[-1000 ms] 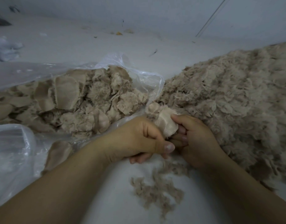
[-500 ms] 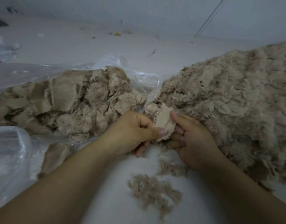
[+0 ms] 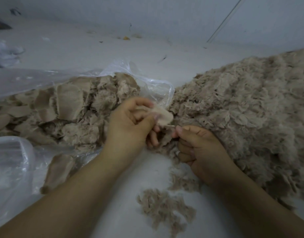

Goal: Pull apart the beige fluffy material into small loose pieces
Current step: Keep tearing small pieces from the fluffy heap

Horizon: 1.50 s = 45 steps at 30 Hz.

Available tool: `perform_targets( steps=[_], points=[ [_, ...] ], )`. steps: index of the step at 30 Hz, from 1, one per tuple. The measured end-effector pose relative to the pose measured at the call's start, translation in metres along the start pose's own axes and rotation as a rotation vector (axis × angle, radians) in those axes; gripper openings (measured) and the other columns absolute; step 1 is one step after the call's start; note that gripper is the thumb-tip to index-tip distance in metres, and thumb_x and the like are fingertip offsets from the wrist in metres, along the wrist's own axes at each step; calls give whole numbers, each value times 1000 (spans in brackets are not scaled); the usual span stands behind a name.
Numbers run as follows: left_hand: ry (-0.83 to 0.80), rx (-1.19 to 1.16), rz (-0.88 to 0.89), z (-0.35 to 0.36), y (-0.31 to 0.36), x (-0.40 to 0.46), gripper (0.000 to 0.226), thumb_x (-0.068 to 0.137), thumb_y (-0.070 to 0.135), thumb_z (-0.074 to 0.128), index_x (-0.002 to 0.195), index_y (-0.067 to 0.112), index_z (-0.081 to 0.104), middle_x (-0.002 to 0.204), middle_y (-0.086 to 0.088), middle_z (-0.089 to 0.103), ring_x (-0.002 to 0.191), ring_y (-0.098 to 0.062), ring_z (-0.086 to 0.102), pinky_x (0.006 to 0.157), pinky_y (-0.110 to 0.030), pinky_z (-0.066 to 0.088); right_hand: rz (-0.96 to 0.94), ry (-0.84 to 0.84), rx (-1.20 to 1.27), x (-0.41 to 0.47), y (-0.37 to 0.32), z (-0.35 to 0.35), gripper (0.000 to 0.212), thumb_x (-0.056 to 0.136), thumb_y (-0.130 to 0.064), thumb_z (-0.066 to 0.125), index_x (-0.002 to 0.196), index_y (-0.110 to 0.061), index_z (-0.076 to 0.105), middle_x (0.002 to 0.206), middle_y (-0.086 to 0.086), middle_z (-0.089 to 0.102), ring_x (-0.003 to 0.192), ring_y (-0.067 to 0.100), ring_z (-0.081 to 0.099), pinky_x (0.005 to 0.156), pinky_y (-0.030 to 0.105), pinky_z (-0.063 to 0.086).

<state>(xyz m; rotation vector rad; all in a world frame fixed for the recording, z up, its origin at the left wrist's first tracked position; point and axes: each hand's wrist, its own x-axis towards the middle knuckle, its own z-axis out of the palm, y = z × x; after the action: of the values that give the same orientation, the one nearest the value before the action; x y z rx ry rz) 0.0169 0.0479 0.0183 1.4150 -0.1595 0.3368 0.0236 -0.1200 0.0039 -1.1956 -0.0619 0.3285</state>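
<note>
I am seeing two hands, left hand (image 3: 130, 124) and right hand (image 3: 199, 148), one plastic bag (image 3: 147, 79), one big fluff pile (image 3: 247, 114) and one small fluff clump (image 3: 163, 208).

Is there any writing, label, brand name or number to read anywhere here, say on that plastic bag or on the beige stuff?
None: no word, number or sign shows anywhere.
Clear plastic bag: no print in view.
Beige piece held in the left hand: plain.
Fluffy pile beside the right hand: plain.
</note>
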Motion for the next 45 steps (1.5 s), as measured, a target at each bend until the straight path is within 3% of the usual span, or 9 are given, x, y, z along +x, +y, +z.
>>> perform_targets(
  steps=[6, 10, 14, 20, 28, 32, 36, 41, 45],
  points=[
    [260, 775, 378, -23, -1, 14, 25, 84, -3, 63, 96, 16, 75, 84, 2, 67, 72, -6, 60, 74, -9, 44, 18, -28, 15, 1, -1, -2, 20, 77, -28, 61, 71, -12, 72, 50, -5, 31, 37, 4, 20, 37, 14, 20],
    [40, 1262, 177, -28, -1, 20, 15, 83, 0, 56, 82, 0, 71, 95, -15, 54, 82, -33, 55, 70, -36, 47, 30, -50, 18, 2, 0, -3, 21, 77, -27, 61, 74, -11, 73, 50, -5, 32, 37, 4, 21, 36, 13, 21],
    [-36, 1438, 85, -15, 8, 13, 8, 83, 10, 58, 85, 3, 59, 111, -16, 41, 90, -38, 50, 64, -34, 32, 37, -45, 26, 3, 1, -3, 20, 77, -26, 61, 74, -9, 72, 50, -5, 32, 37, 3, 21, 36, 12, 20],
    [-214, 1252, 413, -3, 14, 2, 43, 73, 4, 65, 115, 16, 67, 103, -12, 52, 75, -28, 53, 46, -32, 42, 41, -46, 15, 2, 0, -2, 22, 77, -27, 60, 70, -10, 72, 48, -6, 32, 36, 3, 21, 35, 12, 19],
    [-222, 1069, 415, 2, 2, 2, 24, 84, 17, 56, 97, 11, 75, 80, -9, 69, 76, -32, 64, 62, -43, 52, 107, -93, -55, 1, -1, -3, 51, 83, -29, 59, 106, 16, 57, 50, -6, 31, 38, 3, 21, 35, 14, 19],
    [-267, 899, 433, 6, 0, -7, 24, 84, 12, 59, 101, 17, 76, 72, -6, 71, 62, -26, 65, 54, -40, 53, 80, -96, -34, -1, -3, 1, 27, 82, -35, 57, 75, -10, 48, 48, -6, 32, 37, 3, 21, 36, 13, 19],
    [-332, 825, 561, 11, -1, -12, 18, 85, 9, 61, 93, 11, 77, 79, -2, 68, 69, -13, 62, 58, -31, 51, 82, -31, 14, 1, -2, -1, 45, 100, -27, 46, 55, -17, 45, 46, -5, 29, 37, 5, 21, 37, 15, 18],
    [-241, 632, 395, 10, -2, -12, 17, 77, 12, 61, 82, 7, 76, 84, -4, 62, 69, -13, 59, 56, -24, 47, 83, -8, 56, 2, -1, -1, 50, 102, -18, 43, 53, -17, 51, 46, -5, 31, 35, 4, 23, 35, 14, 21],
    [-36, 370, -30, 11, -4, -7, 18, 79, 17, 79, 69, 6, 69, 57, -13, 64, 49, -22, 61, 49, -39, 55, 78, 16, 56, 2, 0, 1, 55, 102, -16, 43, 48, -20, 54, 46, -5, 32, 35, 3, 22, 34, 13, 21]
  ],
)
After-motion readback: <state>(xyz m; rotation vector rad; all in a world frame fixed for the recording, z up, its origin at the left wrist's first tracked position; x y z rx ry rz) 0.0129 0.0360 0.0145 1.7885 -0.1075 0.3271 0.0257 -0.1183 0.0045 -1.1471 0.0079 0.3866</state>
